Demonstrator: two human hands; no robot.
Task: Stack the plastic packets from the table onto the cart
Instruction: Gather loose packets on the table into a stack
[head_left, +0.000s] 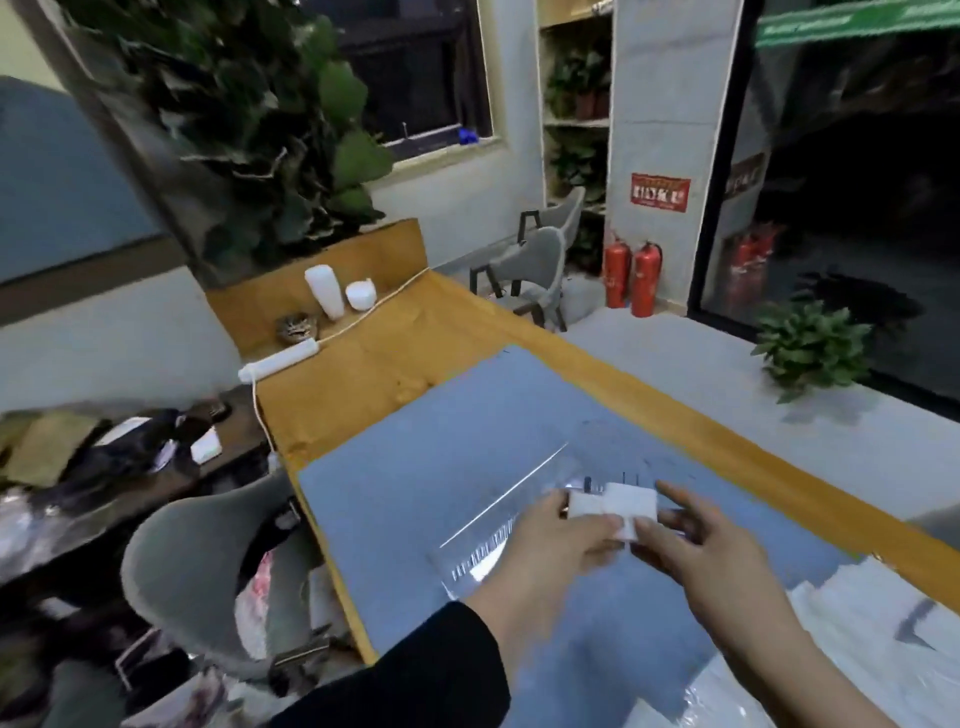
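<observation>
Over blue mat (415, 467) | both hands (550, 540) (711, 545) hold clear packet (498, 519) | long axis diagonal

Blue mat (415, 467) on yellow-brown table (363, 374); 2 red extinguishers (631, 278).
</observation>
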